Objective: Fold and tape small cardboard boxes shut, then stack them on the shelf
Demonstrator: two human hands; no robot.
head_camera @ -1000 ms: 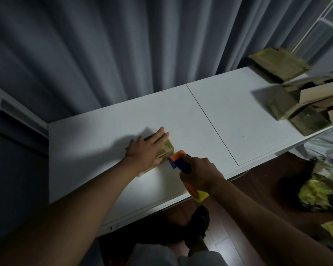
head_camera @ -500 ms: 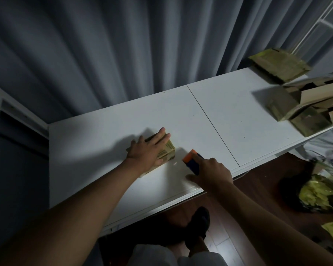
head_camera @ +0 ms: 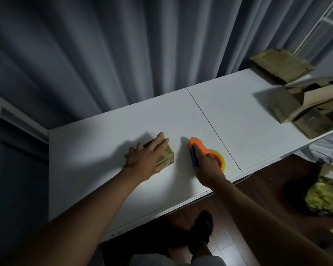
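Observation:
A small brown cardboard box (head_camera: 166,157) lies on the white table (head_camera: 96,154), left of the centre seam. My left hand (head_camera: 147,157) rests flat on top of it with fingers straight, covering most of the lid. To the right, apart from the box, my right hand (head_camera: 207,166) grips an orange and blue tape dispenser (head_camera: 197,149) with a yellowish tape roll (head_camera: 218,160). The dispenser sits low on the table near the front edge.
A pile of flat and half-folded cardboard boxes (head_camera: 307,110) lies at the table's right end, with another flat stack (head_camera: 280,64) behind it. Grey curtains hang behind the table. A white shelf frame (head_camera: 315,29) stands at the far right. Bags (head_camera: 326,198) lie on the floor.
My right hand has carried the tape dispenser from the box's right end away to the right and onto the table. My left hand has stayed flat on the box.

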